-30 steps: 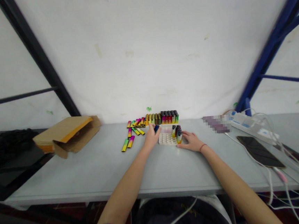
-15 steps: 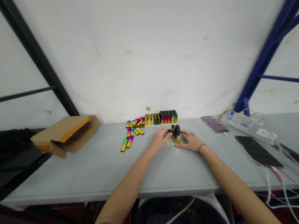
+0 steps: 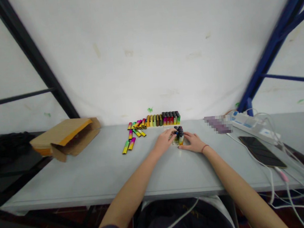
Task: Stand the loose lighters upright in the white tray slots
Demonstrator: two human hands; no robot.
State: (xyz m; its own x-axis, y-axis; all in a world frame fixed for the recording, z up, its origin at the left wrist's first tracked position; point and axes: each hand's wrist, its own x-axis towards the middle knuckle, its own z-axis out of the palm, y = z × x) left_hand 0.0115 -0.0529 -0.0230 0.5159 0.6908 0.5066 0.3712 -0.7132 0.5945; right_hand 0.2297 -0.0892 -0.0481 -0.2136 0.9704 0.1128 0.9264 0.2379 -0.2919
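Several lighters (image 3: 181, 135) with dark tops stand upright along the right side of a small clear tray (image 3: 174, 143), in front of me on the table. From the left, my left hand (image 3: 165, 140) reaches over the tray, its fingers pinched on a dark-topped lighter beside that row; the fingers hide most of it. My right hand (image 3: 195, 143) holds the tray's right side, thumb at the front corner and fingers behind, against the standing lighters.
Against the wall stand a block of dark-topped lighters (image 3: 171, 118) and a block of yellow-topped ones (image 3: 154, 120). Loose colourful lighters (image 3: 132, 143) lie to the left. Further left is an open cardboard box (image 3: 66, 135). A phone (image 3: 262, 151), cables and a power strip (image 3: 254, 127) occupy the right.
My left hand has moved slightly right, bringing the dark-topped lighter closer to the standing row. My right hand keeps its place at the tray.
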